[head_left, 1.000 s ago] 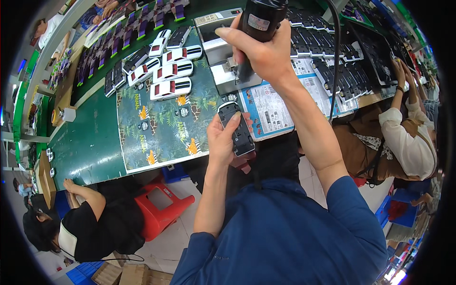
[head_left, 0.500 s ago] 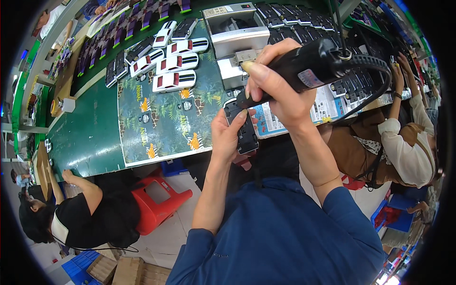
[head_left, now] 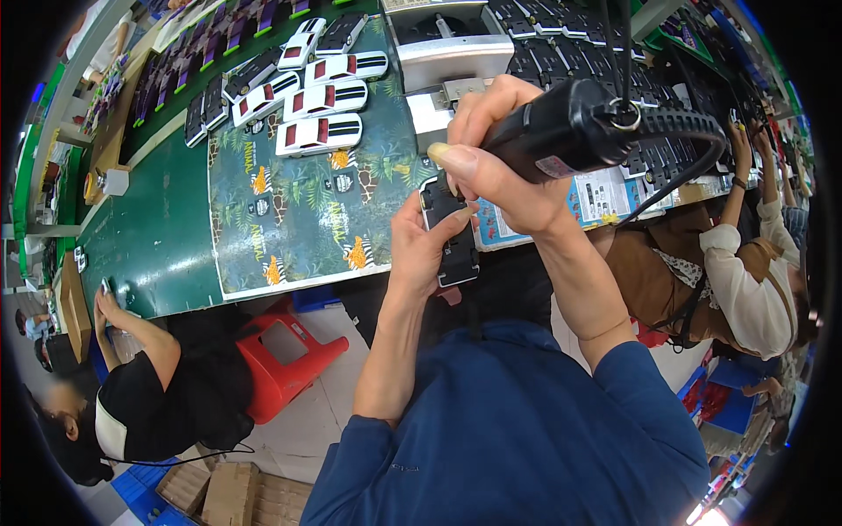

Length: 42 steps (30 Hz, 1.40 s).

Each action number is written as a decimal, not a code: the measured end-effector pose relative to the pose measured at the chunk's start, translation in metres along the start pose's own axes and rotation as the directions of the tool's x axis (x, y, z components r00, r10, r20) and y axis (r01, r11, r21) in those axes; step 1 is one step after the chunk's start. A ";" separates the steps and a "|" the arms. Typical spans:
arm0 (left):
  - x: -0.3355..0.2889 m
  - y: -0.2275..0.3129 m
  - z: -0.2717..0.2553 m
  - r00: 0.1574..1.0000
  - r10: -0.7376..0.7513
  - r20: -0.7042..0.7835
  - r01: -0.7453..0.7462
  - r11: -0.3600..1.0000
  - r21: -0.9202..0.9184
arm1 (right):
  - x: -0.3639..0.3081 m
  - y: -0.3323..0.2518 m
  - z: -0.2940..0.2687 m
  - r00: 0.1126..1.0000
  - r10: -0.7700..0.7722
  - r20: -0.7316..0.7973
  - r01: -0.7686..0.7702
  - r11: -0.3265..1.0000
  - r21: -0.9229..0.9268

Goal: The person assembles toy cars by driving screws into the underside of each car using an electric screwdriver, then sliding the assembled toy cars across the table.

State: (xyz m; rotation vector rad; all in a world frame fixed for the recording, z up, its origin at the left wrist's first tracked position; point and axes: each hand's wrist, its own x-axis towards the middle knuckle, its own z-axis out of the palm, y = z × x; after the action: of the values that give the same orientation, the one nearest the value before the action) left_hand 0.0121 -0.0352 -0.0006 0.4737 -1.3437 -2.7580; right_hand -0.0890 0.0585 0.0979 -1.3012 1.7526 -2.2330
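My left hand (head_left: 419, 245) grips a toy car (head_left: 457, 250) turned over, its black underside facing up, with the thumb across it. In my right hand (head_left: 516, 188) is a black corded electric screwdriver (head_left: 570, 123), its tip end hidden behind the fingers and close over the far part of the car's underside. A thick cable (head_left: 684, 116) curves from the tool's back end. Left of my hands, several white toy cars (head_left: 321, 133) with black stripes and red windows stand on the printed sheet (head_left: 303, 228). A silver metal box-shaped device (head_left: 452, 61) stands just beyond my right hand.
Rows of upturned black car undersides (head_left: 561, 61) fill the far right of the green bench (head_left: 162, 250). Purple and green parts (head_left: 215, 39) lie far left. A red stool (head_left: 289, 359) and a co-worker (head_left: 158, 386) are at left; another person (head_left: 737, 272) works at right.
The view has shifted slightly. My hands still hold the car and the screwdriver, which has tilted a little. The co-worker at left has brought their hands together.
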 end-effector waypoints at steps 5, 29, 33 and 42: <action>0.001 0.000 -0.001 1.000 0.000 -0.003 0.000 1.000 0.026 | -0.004 -0.001 0.001 1.000 -0.011 -0.001 0.011 1.000 0.003; 0.006 0.003 -0.025 1.000 0.008 -0.010 -0.011 0.908 -0.419 | 0.030 -0.019 -0.036 0.950 -0.258 -0.174 0.263 0.965 0.008; 0.004 0.000 -0.024 0.998 0.057 0.037 -0.047 0.972 -0.228 | 0.045 0.007 -0.029 0.879 -0.420 -0.224 0.367 0.897 -0.245; 0.007 0.001 -0.031 0.999 0.028 0.033 -0.018 0.963 -0.268 | 0.058 0.003 -0.020 0.987 -0.009 -0.163 -0.024 0.979 -0.204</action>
State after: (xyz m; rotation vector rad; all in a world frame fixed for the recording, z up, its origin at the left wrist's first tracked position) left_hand 0.0144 -0.0603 -0.0194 0.3897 -0.9516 -2.8803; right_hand -0.1401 0.0449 0.1290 -1.1682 2.0904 -2.2638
